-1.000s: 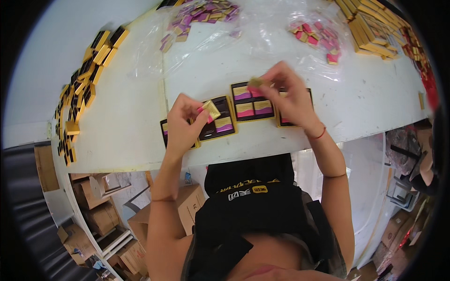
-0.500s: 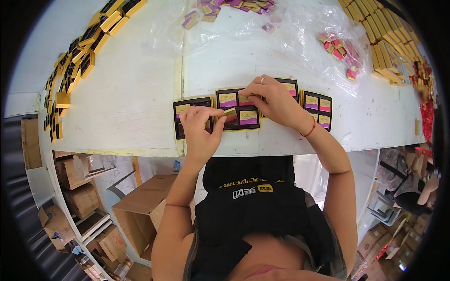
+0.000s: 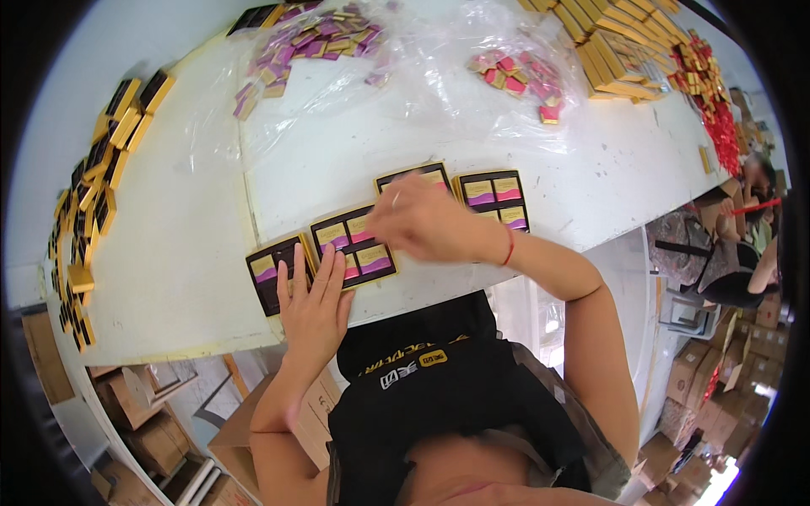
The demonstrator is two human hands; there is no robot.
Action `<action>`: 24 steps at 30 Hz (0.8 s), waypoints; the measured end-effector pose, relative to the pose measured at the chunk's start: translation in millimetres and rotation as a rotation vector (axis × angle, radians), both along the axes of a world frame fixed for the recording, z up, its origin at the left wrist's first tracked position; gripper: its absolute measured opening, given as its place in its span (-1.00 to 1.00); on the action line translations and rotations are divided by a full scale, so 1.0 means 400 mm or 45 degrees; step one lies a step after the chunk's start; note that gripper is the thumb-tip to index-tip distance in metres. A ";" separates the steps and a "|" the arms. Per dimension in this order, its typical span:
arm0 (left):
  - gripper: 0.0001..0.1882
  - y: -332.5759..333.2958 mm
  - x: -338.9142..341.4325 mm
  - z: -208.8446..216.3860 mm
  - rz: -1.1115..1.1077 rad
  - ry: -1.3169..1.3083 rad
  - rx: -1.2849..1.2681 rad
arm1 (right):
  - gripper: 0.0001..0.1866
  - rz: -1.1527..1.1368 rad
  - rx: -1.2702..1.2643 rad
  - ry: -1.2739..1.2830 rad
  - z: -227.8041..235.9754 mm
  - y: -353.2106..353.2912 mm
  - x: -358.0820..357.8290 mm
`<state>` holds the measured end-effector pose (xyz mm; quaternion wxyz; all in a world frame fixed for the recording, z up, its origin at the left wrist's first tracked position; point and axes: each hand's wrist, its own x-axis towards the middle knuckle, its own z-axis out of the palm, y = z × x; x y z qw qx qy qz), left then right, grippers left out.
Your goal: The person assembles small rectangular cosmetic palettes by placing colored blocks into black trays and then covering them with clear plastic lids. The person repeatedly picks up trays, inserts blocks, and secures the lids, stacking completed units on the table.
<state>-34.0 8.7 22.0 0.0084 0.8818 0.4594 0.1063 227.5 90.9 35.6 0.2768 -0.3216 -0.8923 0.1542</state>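
Four shallow black boxes with gold edges stand in a slanting row near the table's front edge. My left hand (image 3: 314, 295) lies with straight fingers across the leftmost box (image 3: 267, 297) and the second box (image 3: 341, 217). One purple-and-gold wrapped square (image 3: 264, 268) shows in the leftmost box; my fingers cover part of it. Purple and pink squares fill the second box's four cells. Blurred by motion, my right hand (image 3: 426, 221) hangs over the second box's right edge and hides much of the third box (image 3: 411, 169); its fingertips are unclear. The rightmost box (image 3: 493, 203) holds purple and pink squares.
Behind the boxes, clear plastic bags hold loose purple squares (image 3: 329, 38) and pink squares (image 3: 527, 74). Black-and-gold boxes (image 3: 97, 164) are heaped along the left edge. Gold boxes (image 3: 620, 63) are stacked at the far right beside red material (image 3: 715, 126). Cartons (image 3: 152, 434) fill shelves below.
The view has turned, shifting the table leftward. My left hand has let go of a pink square, now in the second box, and its fingers have straightened. My right hand has left that box's upper-right square.
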 end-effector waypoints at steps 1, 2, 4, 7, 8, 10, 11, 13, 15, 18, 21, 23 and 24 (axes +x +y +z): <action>-0.36 0.000 0.001 0.000 0.010 -0.019 -0.002 | -0.85 -0.012 -0.052 0.038 0.003 0.033 0.033; -0.37 0.003 0.005 0.005 0.007 -0.077 -0.014 | -0.90 -0.376 -0.068 0.469 -0.007 0.062 0.073; -0.40 0.012 0.013 0.017 -0.018 -0.195 -0.041 | -0.89 -0.851 0.123 0.293 -0.061 0.175 0.258; -0.56 0.031 0.030 0.022 -0.006 -0.409 0.020 | -0.72 -1.344 0.011 -0.281 -0.086 0.248 0.447; -0.59 0.036 0.034 0.022 -0.007 -0.482 0.019 | -0.66 -1.333 0.010 -0.262 -0.094 0.252 0.461; -0.68 0.041 0.050 0.034 -0.009 -0.598 0.092 | -0.54 -1.309 0.004 -0.221 -0.100 0.252 0.473; -0.69 0.043 0.055 0.039 -0.015 -0.634 0.100 | -0.43 -1.187 0.025 -0.186 -0.119 0.274 0.488; -0.72 0.042 0.063 0.045 -0.018 -0.694 0.109 | -0.45 -1.270 0.015 -0.143 -0.129 0.294 0.470; -0.74 0.033 0.073 0.050 -0.009 -0.739 0.115 | -0.46 -1.307 -0.009 -0.152 -0.131 0.313 0.458; -0.76 0.006 0.062 0.048 0.015 -0.791 0.132 | -0.46 -1.277 -0.058 -0.190 -0.136 0.346 0.458; -0.81 -0.020 0.042 0.041 0.085 -0.872 0.155 | -0.49 -1.197 -0.106 -0.065 -0.174 0.346 0.502; -0.83 -0.033 0.018 0.035 0.156 -0.923 0.184 | -0.57 -1.207 -0.069 0.047 -0.181 0.329 0.523; -0.84 -0.041 0.000 0.027 0.231 -0.952 0.206 | -0.62 -1.221 -0.034 0.100 -0.155 0.302 0.500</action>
